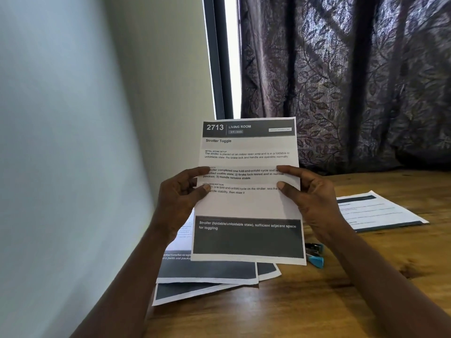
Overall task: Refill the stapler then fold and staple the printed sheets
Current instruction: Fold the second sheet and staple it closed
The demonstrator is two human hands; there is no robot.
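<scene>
Both hands hold one sheet [249,206] up in the air, above the counter [341,301]. The left hand [180,198] grips the sheet's left edge and the right hand [314,201] grips its right edge. The hands are apart, with the sheet between them. The thumbs lie on the front of the sheet. The sheet stands upright, and its top reads "2713 LIVING ROOM" and "Stroller Toggle".

The blue and black stapler [317,261] lies on the counter, just behind the sheet's lower right corner and partly hidden by it. A pile [210,272] of printed sheets lies on the counter under the held sheet. More papers [380,213] lie farther right. A dark curtain [353,81] hangs behind the counter, and a pale wall [73,142] is on the left.
</scene>
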